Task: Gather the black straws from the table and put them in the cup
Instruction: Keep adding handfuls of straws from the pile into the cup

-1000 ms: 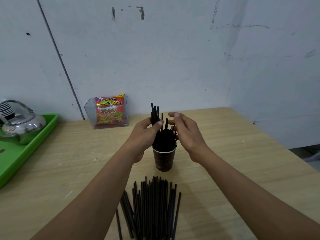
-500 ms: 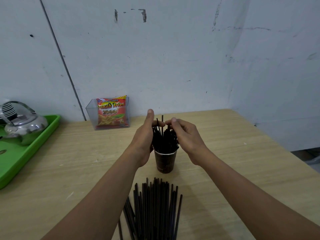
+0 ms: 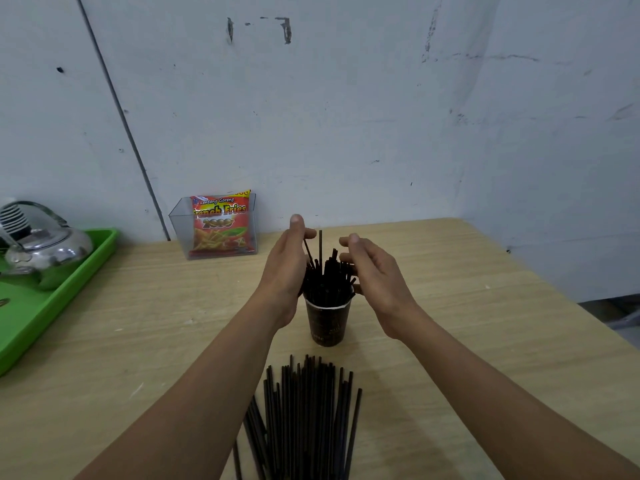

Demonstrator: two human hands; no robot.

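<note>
Head view: left hand (image 3: 284, 271) and right hand (image 3: 375, 275) flank the black plastic straws (image 3: 325, 282) standing in the dark paper cup (image 3: 327, 323), fingers relaxed, gripping nothing. Loose straw pile (image 3: 304, 410) lies at the cup's 6 o'clock. Risk: a palm nudge may tip the top-heavy cup.
</note>
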